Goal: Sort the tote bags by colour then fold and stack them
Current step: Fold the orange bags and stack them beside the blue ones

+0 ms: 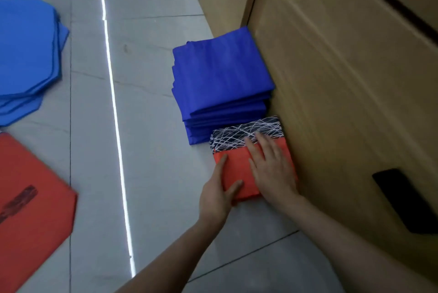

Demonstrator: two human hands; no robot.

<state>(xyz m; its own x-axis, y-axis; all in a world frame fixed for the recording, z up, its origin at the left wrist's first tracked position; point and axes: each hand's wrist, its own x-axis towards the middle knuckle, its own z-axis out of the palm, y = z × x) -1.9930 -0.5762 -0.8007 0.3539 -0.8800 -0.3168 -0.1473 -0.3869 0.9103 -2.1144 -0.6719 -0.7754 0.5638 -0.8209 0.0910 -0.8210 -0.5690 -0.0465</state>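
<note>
A folded red tote bag [237,167] with a black-and-white scribble band lies on the floor beside a cardboard box. My right hand [270,167] lies flat on top of it, fingers straight. My left hand [218,190] rests against its left edge, with fingers along the side and thumb on top. Just beyond it stands a stack of folded dark blue tote bags [220,84]. Unfolded light blue bags [26,55] lie piled at the far left. An unfolded red bag [30,209] with a dark print lies at the near left.
A large cardboard box [343,79] fills the right side, tight against both folded piles, with a dark hand slot [403,200] in its wall. The grey tiled floor [142,126] runs between the left and right piles.
</note>
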